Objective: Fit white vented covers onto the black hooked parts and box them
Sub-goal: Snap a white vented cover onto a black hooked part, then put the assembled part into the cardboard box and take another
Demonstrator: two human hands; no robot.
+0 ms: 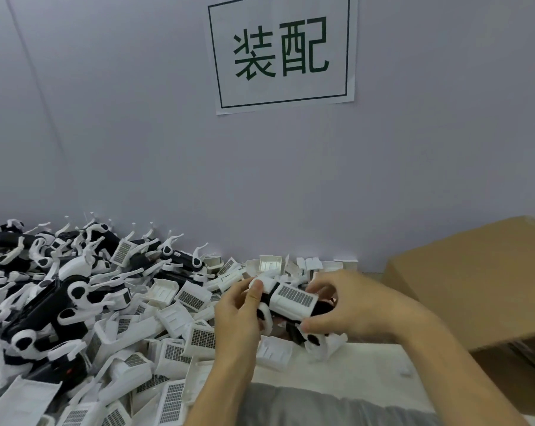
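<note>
1. The black hooked part [323,305] is mostly hidden behind the white vented cover [294,299] and the fingers.
2. The left hand [240,312] pinches the assembly's left end; the right hand [349,302] curls around the cover.
3. Both hold it above the bench [367,373], beside the cardboard box [475,287].

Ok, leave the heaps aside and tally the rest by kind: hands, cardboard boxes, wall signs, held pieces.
Hands: 2, left hand, right hand
Cardboard box: 1
Wall sign: 1
Held cover: 1
Held hooked part: 1
Total: 6
</note>
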